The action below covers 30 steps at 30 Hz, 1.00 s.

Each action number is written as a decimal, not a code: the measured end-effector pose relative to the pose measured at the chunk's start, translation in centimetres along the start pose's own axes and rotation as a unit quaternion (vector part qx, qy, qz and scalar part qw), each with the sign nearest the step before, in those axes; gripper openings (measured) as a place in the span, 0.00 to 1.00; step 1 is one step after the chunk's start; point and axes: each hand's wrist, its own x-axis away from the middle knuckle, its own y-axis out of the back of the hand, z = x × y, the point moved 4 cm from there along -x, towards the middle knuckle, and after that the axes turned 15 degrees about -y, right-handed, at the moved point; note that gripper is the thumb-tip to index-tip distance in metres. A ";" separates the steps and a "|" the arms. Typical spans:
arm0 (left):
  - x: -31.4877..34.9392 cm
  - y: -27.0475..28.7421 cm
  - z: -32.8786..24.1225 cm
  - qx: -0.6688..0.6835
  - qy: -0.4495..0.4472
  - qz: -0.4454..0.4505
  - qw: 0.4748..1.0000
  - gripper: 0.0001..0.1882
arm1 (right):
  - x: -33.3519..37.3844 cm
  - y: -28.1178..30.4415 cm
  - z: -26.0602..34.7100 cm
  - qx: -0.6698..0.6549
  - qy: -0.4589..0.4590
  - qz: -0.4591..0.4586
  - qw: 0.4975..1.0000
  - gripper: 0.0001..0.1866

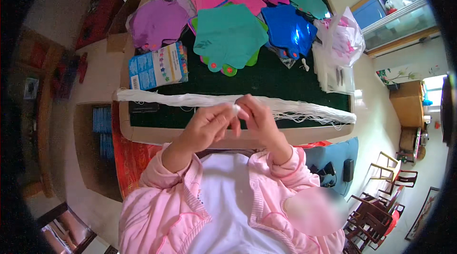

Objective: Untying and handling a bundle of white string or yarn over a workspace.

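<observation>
Looking down from the head camera, I have the white cord bundle (183,99) lying crosswise along the near part of the green surface (285,82), its two ends reaching about to the left and right edges. Both hands are raised in front of its middle. The left grip (209,124) pinches a small white piece (236,108) between thumb and fingertips; the right grip (259,117) is curled in just beside it, but blur keeps me from telling whether its fingertips are pressed on the piece or merely near it. Nor can I tell whether that piece is part of a strand from the bundle.

I judge the cord light and limp: it should bend anywhere and offer hardly any resistance. Toward the left the strands lie gathered, so I would take hold there and expect them to come up together. Toward the right they fan into loose loops, where a careless pull could snag or tangle several at once. A single strand will probably feel thin and perhaps slippery, so I would want a fingertip pinch close to its end, not a full-palm grasp. The small piece looks too little for anything but fingertips, and would be easy to drop. Beyond the bundle, the teal sheets (229,33) and the blue packet (147,69) lie well apart from both hands.
</observation>
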 end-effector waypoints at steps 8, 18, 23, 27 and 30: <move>-0.3 1.4 1.4 -0.217 -0.094 -0.092 0.967 0.16 | 2.2 -0.5 1.2 -0.022 0.050 -0.003 0.999 0.06; -0.2 1.4 0.7 -0.130 -0.126 -0.141 0.973 0.12 | 1.8 -2.2 0.0 -0.024 0.072 0.015 0.997 0.06; -0.1 0.9 0.7 -0.277 -0.079 -0.039 0.957 0.12 | 1.1 -0.1 -0.1 -0.023 -0.004 -0.029 0.999 0.05; 0.2 0.8 1.6 0.064 -0.041 -0.080 0.994 0.13 | 1.1 -0.6 -0.6 -0.026 0.012 -0.042 0.999 0.05; -0.4 1.5 1.2 -0.073 -0.113 -0.156 0.979 0.13 | 1.7 -1.8 -0.5 0.011 0.008 0.008 1.000 0.04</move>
